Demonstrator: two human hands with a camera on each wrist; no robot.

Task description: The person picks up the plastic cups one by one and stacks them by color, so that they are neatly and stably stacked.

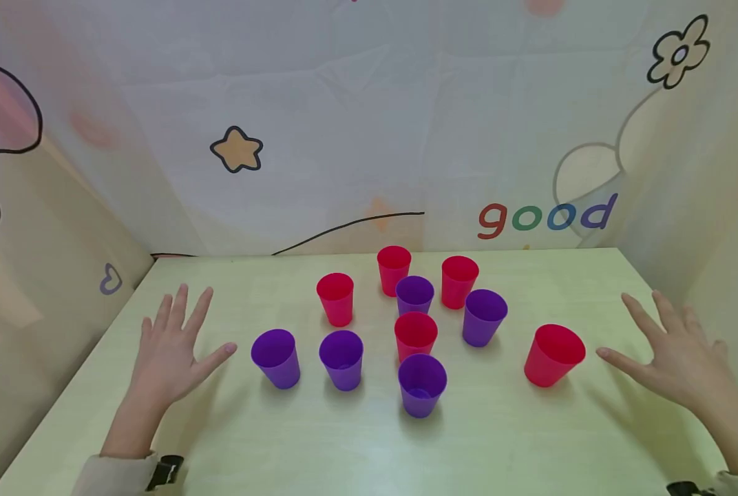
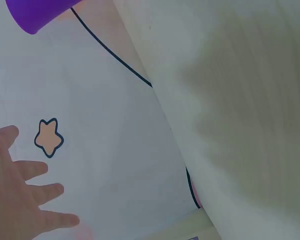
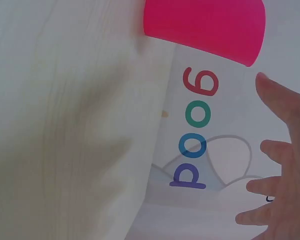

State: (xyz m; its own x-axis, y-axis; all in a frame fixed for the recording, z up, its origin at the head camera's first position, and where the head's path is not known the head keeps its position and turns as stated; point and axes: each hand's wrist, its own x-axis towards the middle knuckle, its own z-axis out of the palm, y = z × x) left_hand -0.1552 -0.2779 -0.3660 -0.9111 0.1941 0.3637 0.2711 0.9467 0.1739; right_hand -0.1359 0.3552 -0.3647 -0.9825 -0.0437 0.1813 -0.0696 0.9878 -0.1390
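Several red-pink and purple plastic cups stand upright, mouths up, on the table. My left hand (image 1: 169, 355) is held over the left side with fingers spread, holding nothing; its thumb points toward the leftmost purple cup (image 1: 277, 359), a short gap apart. On the right, my right hand (image 1: 679, 355) also has its fingers spread and grips nothing. Nearest to it is a large-looking red cup (image 1: 551, 357), seen too in the right wrist view as a red cup (image 3: 205, 30) just beyond the thumb. Between them are a front purple cup (image 1: 421, 389) and a red cup (image 1: 415, 334) partly hidden behind it.
The pale table (image 1: 487, 448) ends at a printed cloth backdrop (image 1: 344, 151) with side walls of cloth. Toward the back stand red cups (image 1: 394, 272) and purple cups (image 1: 483, 320), close together, some overlapping in the head view. Dark wristbands (image 1: 166, 472) sit at both cuffs.
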